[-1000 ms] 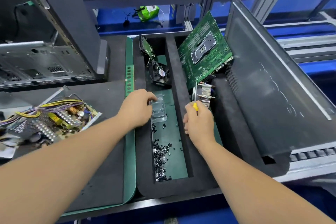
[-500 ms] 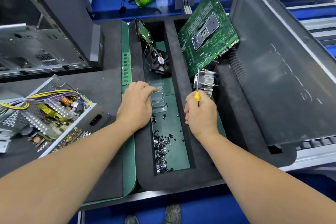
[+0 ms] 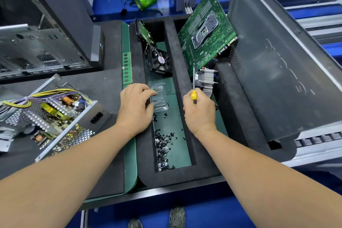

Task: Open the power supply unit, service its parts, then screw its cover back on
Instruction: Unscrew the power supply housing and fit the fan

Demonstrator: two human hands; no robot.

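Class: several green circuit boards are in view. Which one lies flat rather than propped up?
The narrow memory stick, flat on the mat beside the foam tray. The large motherboard and the small card both lean upright inside the tray.

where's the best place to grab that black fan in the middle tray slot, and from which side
Take the black fan by the two side edges of its square frame, coming down from above. It stands tilted against the slot's left foam wall, so its upper frame edges are free. Avoid the blades and red hub label, and the green card leaning just behind it.
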